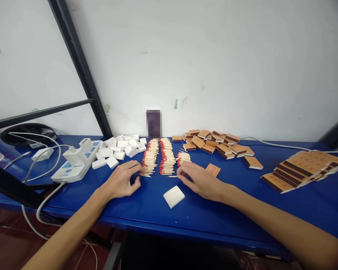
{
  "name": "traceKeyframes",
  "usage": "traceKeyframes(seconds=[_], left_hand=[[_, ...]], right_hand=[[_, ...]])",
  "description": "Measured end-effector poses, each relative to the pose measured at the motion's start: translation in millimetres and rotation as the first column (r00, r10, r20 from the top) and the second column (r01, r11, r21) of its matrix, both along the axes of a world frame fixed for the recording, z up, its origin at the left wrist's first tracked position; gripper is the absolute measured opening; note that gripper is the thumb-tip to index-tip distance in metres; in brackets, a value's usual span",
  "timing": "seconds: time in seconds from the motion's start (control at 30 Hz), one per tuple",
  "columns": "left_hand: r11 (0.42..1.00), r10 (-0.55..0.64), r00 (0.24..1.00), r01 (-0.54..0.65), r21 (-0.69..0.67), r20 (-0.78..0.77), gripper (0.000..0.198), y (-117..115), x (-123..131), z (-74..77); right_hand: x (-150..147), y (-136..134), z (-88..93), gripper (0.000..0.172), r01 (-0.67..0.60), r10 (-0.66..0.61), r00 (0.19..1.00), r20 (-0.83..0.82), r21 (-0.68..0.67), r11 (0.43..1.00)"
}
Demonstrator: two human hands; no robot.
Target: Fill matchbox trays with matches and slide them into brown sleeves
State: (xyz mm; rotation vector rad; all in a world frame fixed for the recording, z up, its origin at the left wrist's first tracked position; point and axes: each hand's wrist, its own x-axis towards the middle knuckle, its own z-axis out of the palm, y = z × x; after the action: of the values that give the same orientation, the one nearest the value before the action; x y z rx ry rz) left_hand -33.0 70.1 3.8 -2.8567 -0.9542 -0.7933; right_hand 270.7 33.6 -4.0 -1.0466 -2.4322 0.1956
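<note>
Red-tipped matches [167,157] lie in long rows across the middle of the blue table. My left hand [125,179] is at the near left end of the left row, thumb and forefinger curved apart, with nothing visible between them. At the right, my right hand [198,180] rests by the smaller match pile, its fingers curled together near a single match [172,176]; whether they hold anything is hidden. Between and a little nearer than the hands sits a white open tray [174,196]. An orange matchbox sleeve [213,170] lies just behind my right hand.
White trays [104,152] are heaped at the back left, beside a power strip [73,168] with cables. Brown matchboxes [210,144] are piled at the back right. Flat stacked matchbox sleeves [301,168] lie far right. A black metal frame [79,67] stands at the left.
</note>
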Motion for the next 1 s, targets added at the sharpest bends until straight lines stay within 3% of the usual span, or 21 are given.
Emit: traceKeyframes(seconds=[0.2, 0.27, 0.4, 0.6, 0.83, 1.0], left_hand=[[0.991, 0.110, 0.988, -0.117, -0.064, -0.106, 0.011, -1.6, 1.3, -0.8], [0.985, 0.112, 0.986, -0.126, -0.114, -0.120, 0.015, -4.0, 2.7, 0.4], [0.974, 0.106, 0.988, -0.126, -0.190, -0.115, 0.016, -6.6, 4.4, 1.3], [0.962, 0.078, 0.985, -0.116, -0.247, -0.156, 0.020, -13.7, 9.1, 5.9], [0.939, -0.001, 0.996, -0.031, -0.343, -0.094, 0.020, -54.4, 59.2, 12.3], [0.951, 0.137, 0.990, -0.138, -0.278, -0.021, 0.020, -47.0, 56.1, 12.5]], right_hand=[[3.5, -23.3, 7.3, 0.014, -0.178, 0.175, 0.984, -0.043, -0.091, 0.980], [3.3, -26.1, 7.2, 0.013, -0.182, 0.177, 0.983, -0.051, -0.108, 0.977], [1.8, -28.1, 7.8, 0.028, -0.186, 0.181, 0.983, -0.043, -0.182, 0.966], [-4.6, -28.2, 6.7, 0.023, -0.119, 0.111, 0.993, -0.050, -0.206, 0.971], [-8.7, -27.0, -4.2, 0.031, -0.101, 0.086, 0.992, -0.091, -0.171, 0.980], [-5.7, -25.3, -1.7, 0.028, -0.104, 0.089, 0.991, -0.101, -0.153, 0.983]])
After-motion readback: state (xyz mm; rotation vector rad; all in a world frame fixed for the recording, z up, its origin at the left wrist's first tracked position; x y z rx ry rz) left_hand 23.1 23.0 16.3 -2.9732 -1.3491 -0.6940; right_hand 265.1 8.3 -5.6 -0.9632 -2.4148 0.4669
